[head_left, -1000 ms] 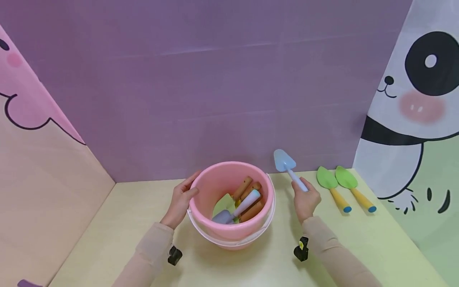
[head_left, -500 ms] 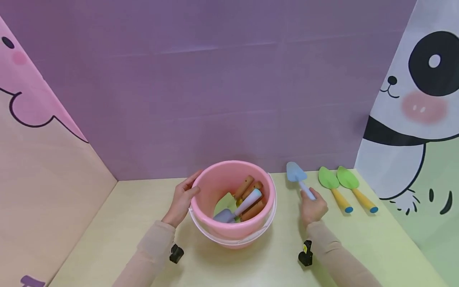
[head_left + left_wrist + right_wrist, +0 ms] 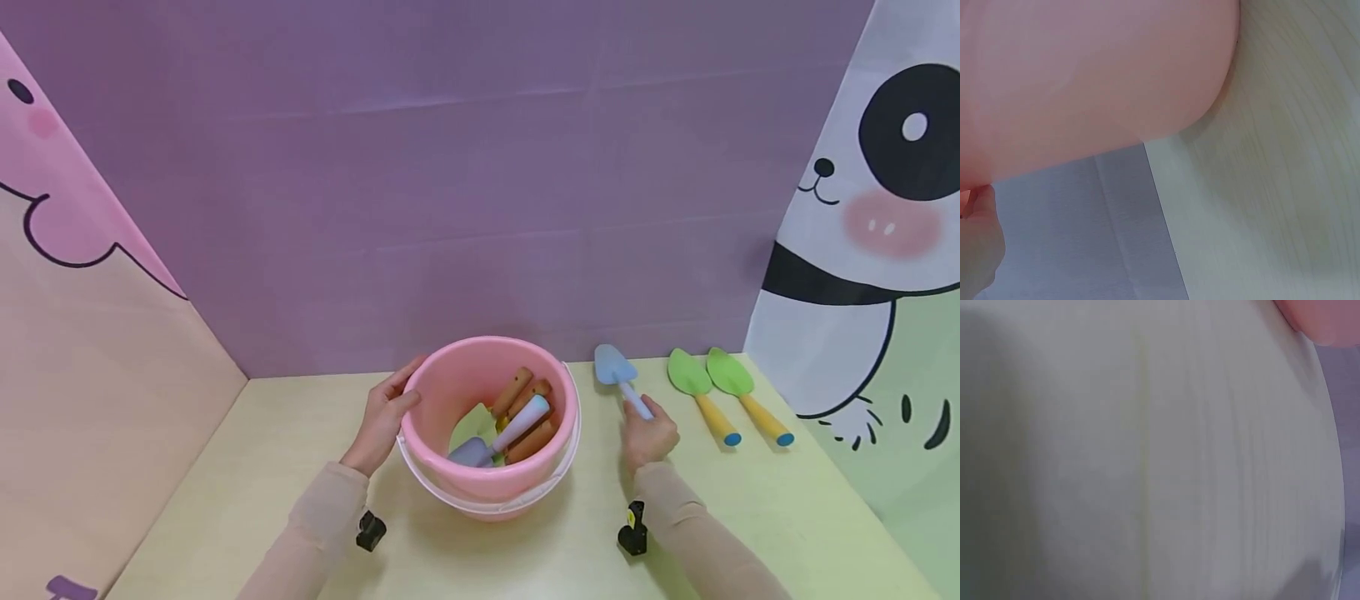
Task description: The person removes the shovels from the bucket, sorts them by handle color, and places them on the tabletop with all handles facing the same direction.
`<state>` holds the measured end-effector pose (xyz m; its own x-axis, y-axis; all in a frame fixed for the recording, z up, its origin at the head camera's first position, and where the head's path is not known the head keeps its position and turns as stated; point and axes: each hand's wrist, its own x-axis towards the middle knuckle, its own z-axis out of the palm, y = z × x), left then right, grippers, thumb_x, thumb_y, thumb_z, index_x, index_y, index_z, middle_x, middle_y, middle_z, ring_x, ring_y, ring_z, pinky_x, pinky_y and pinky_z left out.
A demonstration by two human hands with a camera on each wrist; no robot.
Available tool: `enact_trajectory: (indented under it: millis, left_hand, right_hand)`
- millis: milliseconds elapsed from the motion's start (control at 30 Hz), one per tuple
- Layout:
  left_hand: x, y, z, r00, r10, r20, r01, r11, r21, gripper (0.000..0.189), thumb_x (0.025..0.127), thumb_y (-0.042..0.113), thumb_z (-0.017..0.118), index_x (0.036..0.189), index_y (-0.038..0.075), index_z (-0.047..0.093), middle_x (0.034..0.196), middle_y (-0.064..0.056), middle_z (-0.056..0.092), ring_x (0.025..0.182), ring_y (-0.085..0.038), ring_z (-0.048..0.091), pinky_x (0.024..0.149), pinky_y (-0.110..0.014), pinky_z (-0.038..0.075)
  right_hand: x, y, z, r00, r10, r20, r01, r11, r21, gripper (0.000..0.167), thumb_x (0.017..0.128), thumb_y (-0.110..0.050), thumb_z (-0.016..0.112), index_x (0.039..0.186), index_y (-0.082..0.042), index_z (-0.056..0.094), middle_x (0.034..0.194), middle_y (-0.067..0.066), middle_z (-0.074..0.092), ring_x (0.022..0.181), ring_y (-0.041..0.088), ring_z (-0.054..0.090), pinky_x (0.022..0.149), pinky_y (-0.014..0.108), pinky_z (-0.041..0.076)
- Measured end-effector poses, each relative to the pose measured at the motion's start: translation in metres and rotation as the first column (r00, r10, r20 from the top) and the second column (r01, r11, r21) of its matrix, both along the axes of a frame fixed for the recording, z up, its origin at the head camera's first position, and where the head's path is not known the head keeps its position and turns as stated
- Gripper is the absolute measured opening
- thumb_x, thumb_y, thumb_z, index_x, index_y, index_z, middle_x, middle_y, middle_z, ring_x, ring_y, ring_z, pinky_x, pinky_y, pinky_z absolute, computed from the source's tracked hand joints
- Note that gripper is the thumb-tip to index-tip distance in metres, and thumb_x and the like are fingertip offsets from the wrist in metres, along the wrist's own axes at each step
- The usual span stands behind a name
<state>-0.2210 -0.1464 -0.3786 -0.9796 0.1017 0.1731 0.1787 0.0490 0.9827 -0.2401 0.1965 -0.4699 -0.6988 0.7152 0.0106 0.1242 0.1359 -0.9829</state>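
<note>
My left hand [image 3: 381, 421] grips the left rim of a pink bucket [image 3: 442, 392], thumb over the edge; the left wrist view shows the bucket's side [image 3: 1104, 69] and part of that hand [image 3: 979, 244]. Inside the bucket lie a purple-grey toy shovel [image 3: 519, 423], a light green piece [image 3: 474, 429] and several brown wooden handles [image 3: 512, 392]. To the right, my right hand [image 3: 648, 433] holds a light blue toy trowel [image 3: 615, 365] by its lavender handle, blade toward the back wall. Whether the trowel touches the table is hard to tell. The right wrist view shows neither hand nor trowel.
Two green leaf-shaped trowels [image 3: 688, 372] with yellow handles lie side by side on the pale table [image 3: 757, 508], right of my right hand. A purple wall [image 3: 480, 183] closes off the back. The bucket's white carrying handle [image 3: 480, 507] hangs down its front.
My right hand has moved right and down toward the table with the light blue trowel, then slightly back left. The left hand stays on the bucket, which keeps its place.
</note>
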Motion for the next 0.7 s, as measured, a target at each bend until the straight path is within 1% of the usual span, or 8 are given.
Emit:
enact_trajectory:
  millis: [167,367,467,700]
  left_hand:
    - [0.0,0.0,0.0,1.0,0.006,0.007,-0.006,1.0,-0.008,0.053,0.085,-0.002,0.043,0.136,0.011,0.045,0.133,-0.015,0.049,0.101,-0.005,0.055,0.082,-0.016,0.048]
    - [-0.001,0.001,-0.001,1.0,0.004,0.003,-0.004,1.0,-0.007,0.053,0.085,-0.001,0.044,0.137,0.01,0.044,0.135,-0.013,0.047,0.103,-0.006,0.054,0.083,-0.016,0.047]
    - [-0.001,0.0,-0.001,1.0,0.004,0.002,-0.004,1.0,0.0,0.053,0.085,-0.001,0.043,0.137,0.009,0.044,0.136,-0.013,0.047,0.105,-0.006,0.054,0.083,-0.016,0.047]
    - [-0.002,-0.001,-0.003,1.0,0.006,0.004,-0.006,1.0,-0.004,0.053,0.085,-0.001,0.044,0.137,0.009,0.044,0.135,-0.013,0.047,0.105,-0.009,0.054,0.083,-0.015,0.047]
  right_hand:
    - [-0.002,-0.002,-0.003,1.0,-0.018,0.015,0.018,1.0,-0.019,0.039,0.081,-0.013,0.066,0.117,0.0,0.061,0.118,0.026,0.057,0.114,0.039,0.052,0.099,0.045,0.039]
    - [-0.005,-0.001,-0.007,0.998,-0.047,0.033,0.048,0.998,-0.037,0.04,0.081,-0.014,0.066,0.118,-0.001,0.061,0.12,0.024,0.057,0.116,0.038,0.05,0.1,0.044,0.038]
    - [-0.006,-0.001,-0.009,0.998,-0.048,0.046,0.05,0.998,-0.049,0.04,0.082,-0.016,0.066,0.119,-0.003,0.061,0.122,0.023,0.056,0.117,0.037,0.05,0.1,0.044,0.038]
    - [-0.007,0.004,-0.014,0.993,-0.057,0.105,0.063,0.997,-0.05,0.041,0.082,-0.02,0.065,0.121,-0.007,0.061,0.125,0.02,0.055,0.12,0.035,0.048,0.101,0.043,0.037]
